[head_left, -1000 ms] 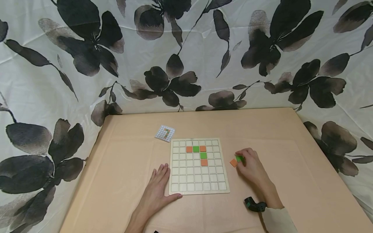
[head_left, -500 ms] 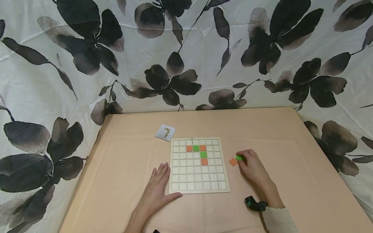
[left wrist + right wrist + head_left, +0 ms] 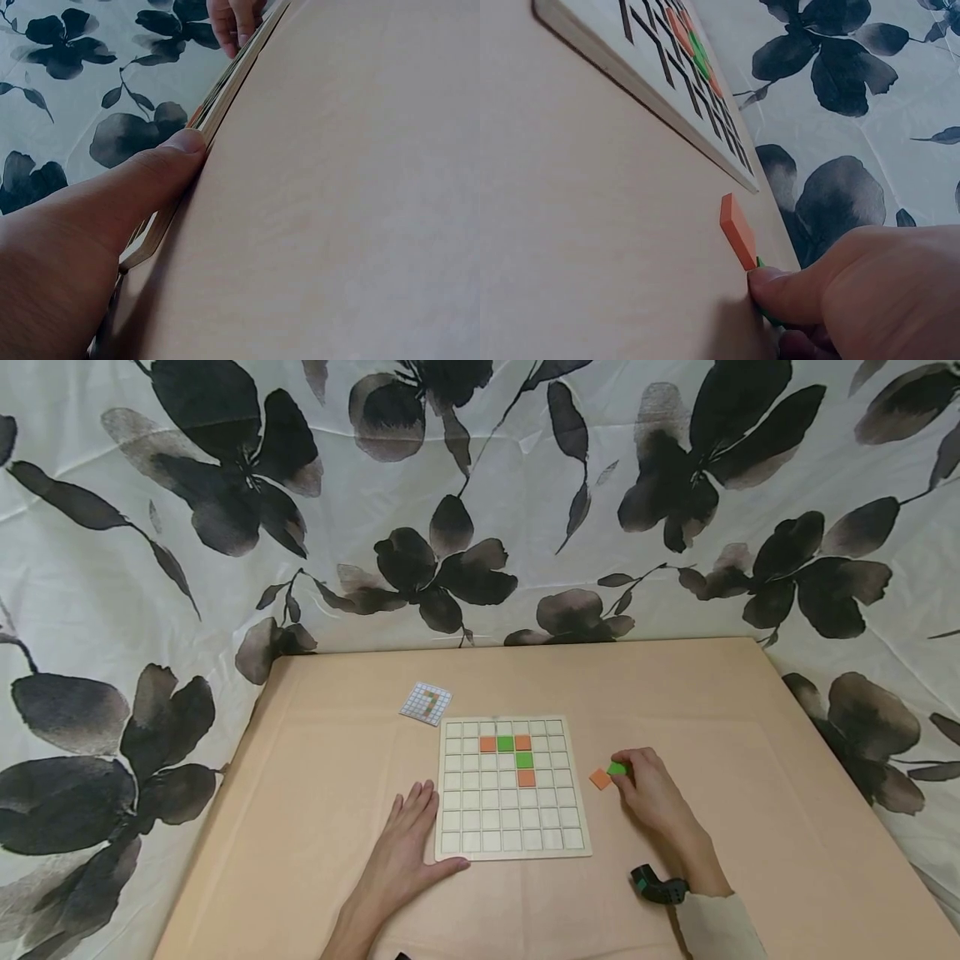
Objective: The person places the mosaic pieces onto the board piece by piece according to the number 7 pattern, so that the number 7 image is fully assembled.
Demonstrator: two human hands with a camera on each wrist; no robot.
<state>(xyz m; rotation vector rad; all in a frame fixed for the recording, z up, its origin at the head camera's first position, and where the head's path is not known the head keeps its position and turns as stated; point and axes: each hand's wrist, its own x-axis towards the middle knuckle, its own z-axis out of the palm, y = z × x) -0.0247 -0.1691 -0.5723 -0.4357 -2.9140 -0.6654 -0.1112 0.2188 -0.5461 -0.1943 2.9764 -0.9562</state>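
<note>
A pale gridded board [image 3: 510, 841] lies on the table, with several orange and green square tiles set in its upper cells. My left hand [image 3: 405, 847] rests along the board's left side with fingers extended. Its thumb touches the front edge, as the left wrist view [image 3: 150, 176] also shows. To the right of the board, my right hand [image 3: 660, 797] pinches a green tile [image 3: 617, 768] between thumb and fingers, low over the table. Right beside that tile lies a loose orange tile [image 3: 600, 779]; in the right wrist view the orange tile [image 3: 737, 232] is just ahead of the thumb.
A small card [image 3: 425, 703] printed with a coloured grid pattern lies behind the board's back left corner. A black device [image 3: 658, 887] is worn at the right wrist. Behind the table [image 3: 337, 693] hangs a floral cloth [image 3: 525, 527].
My right hand has shifted slightly to the right and more of the green tile shows. The orange tile has moved slightly left. My left hand and the board stay in place.
</note>
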